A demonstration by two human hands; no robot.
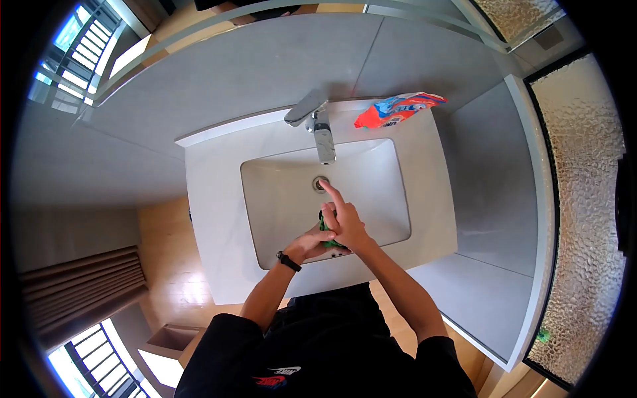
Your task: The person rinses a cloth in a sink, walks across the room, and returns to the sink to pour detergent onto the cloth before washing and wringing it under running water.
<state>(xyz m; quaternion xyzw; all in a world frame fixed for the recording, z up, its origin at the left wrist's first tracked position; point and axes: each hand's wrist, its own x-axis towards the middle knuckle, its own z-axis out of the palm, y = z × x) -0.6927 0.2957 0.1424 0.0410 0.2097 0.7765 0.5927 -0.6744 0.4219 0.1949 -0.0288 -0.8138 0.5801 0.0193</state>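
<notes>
Both hands are together over the front part of the white sink (279, 192). Between them shows a small green thing with dark parts (325, 224), mostly hidden by the fingers; its kind cannot be made out. My left hand (309, 243), with a black band on the wrist, is closed round it from the left and below. My right hand (348, 224) presses on it from the right, with one finger stretched toward the drain (320, 184). The chrome faucet (324, 140) stands beyond the hands, its spout over the basin.
A red and blue plastic packet (398, 110) lies on the white countertop (428, 179), right of the faucet. Grey tiled wall (265, 73) rises behind, with a mirror above it. At the right are a grey side panel (494, 179) and textured glass (580, 199).
</notes>
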